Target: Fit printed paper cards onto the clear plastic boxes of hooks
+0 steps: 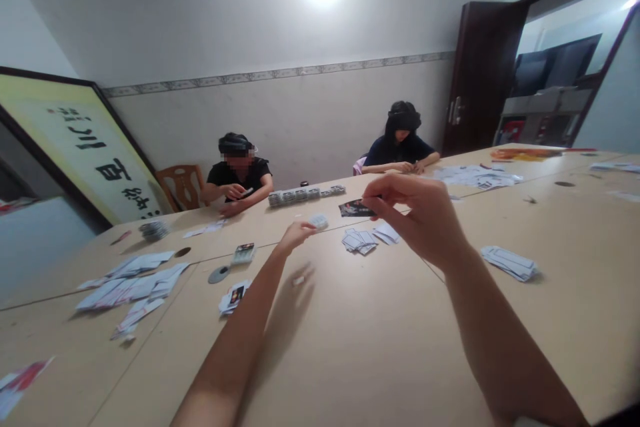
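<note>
My right hand (415, 213) is raised over the table, thumb and fingers pinched on a dark printed card (353, 209). Lower and to the left, my left hand (297, 236) grips the edge of a small, pale, see-through plastic case (319, 221). Just beyond it stands a long row of similar stacked packs (300, 196). Below the dark card lies a loose pile of white cards (359, 241), with folded white papers (387, 233) beside it. Left of my left forearm are a clear case with a dark top (244, 253) and a small card pile (231, 298).
Two people sit across the table (380, 347), one at left (240, 173), another at right (400, 140). White paper slips (135, 287) spread at left. A white stack (510, 263) lies at right. A grey disc (219, 275) and cable holes mark the tabletop.
</note>
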`<state>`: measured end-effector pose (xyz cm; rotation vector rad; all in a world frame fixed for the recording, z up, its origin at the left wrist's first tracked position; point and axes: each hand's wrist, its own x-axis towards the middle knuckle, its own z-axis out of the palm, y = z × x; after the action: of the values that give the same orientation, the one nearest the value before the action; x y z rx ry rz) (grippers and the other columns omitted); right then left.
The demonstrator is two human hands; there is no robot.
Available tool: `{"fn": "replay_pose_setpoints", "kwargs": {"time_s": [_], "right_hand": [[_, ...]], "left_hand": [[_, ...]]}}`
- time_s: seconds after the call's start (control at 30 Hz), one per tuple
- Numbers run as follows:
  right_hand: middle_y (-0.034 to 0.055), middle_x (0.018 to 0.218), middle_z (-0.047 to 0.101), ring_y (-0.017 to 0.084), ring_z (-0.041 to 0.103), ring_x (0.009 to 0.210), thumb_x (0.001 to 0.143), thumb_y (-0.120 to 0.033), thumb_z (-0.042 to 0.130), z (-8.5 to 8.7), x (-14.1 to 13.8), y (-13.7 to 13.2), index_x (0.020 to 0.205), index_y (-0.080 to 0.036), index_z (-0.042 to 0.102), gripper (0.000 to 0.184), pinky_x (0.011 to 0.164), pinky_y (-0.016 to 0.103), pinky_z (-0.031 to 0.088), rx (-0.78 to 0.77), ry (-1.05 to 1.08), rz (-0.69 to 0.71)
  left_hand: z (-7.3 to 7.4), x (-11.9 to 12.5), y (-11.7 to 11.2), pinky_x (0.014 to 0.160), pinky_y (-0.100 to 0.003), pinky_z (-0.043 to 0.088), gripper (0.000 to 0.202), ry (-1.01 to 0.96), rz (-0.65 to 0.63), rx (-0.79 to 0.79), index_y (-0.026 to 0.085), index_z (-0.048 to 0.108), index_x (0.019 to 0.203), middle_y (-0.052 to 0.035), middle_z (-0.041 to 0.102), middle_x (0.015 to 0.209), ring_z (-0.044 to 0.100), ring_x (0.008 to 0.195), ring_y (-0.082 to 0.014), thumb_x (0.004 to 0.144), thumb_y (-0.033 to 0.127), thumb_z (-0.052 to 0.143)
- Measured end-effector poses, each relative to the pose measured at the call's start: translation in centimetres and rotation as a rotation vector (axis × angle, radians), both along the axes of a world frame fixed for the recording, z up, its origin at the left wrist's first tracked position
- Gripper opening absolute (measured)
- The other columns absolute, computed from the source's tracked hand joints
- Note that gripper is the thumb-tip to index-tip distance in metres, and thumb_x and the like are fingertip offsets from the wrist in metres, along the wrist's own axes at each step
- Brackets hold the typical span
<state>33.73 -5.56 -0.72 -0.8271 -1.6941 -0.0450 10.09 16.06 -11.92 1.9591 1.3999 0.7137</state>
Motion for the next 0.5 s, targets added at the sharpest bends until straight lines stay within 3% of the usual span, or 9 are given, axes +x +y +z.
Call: {"fn": "replay_pose_setpoints", "kwargs": {"time_s": [0.1,0.17,0.5], "right_hand": [[-0.0014,0.069,0.067,0.012,0.061,0.059,0.090,-0.019,0.065,0.5,1.5,-1.6,0.080,-0.021,0.067,0.011,0.054,0.023,0.048,-0.135,-0.116,-0.040],[-0.0023,0.065,0.066,0.011,0.059,0.055,0.090,-0.017,0.065,0.6,2.2,-2.4,0.077,-0.022,0.067,0.014,0.050,0.023,0.044,-0.191,-0.190,-0.070],[-0.0036,0.060,0.067,0.014,0.062,0.053,0.086,-0.018,0.072,1.0,3.7,-4.1,0.077,-0.024,0.068,0.012,0.046,0.025,0.042,-0.194,-0.309,-0.178]], "left_hand": [[-2.7,0.6,2.5,0.092,-0.046,0.057,0.037,0.120,0.090,0.079,0.016,0.061,0.126,-0.0105,0.062,0.128,0.064,0.110,-0.0257,0.096,0.037,0.063],[-3.7,1.1,4.0,0.093,-0.047,0.057,0.038,0.175,0.131,0.148,0.017,0.059,0.128,-0.0114,0.061,0.130,0.063,0.111,-0.0254,0.096,0.036,0.063],[-4.8,1.5,8.6,0.093,-0.046,0.057,0.037,0.359,0.092,0.239,0.017,0.060,0.128,-0.0115,0.061,0.130,0.063,0.111,-0.0247,0.096,0.036,0.063]]}}
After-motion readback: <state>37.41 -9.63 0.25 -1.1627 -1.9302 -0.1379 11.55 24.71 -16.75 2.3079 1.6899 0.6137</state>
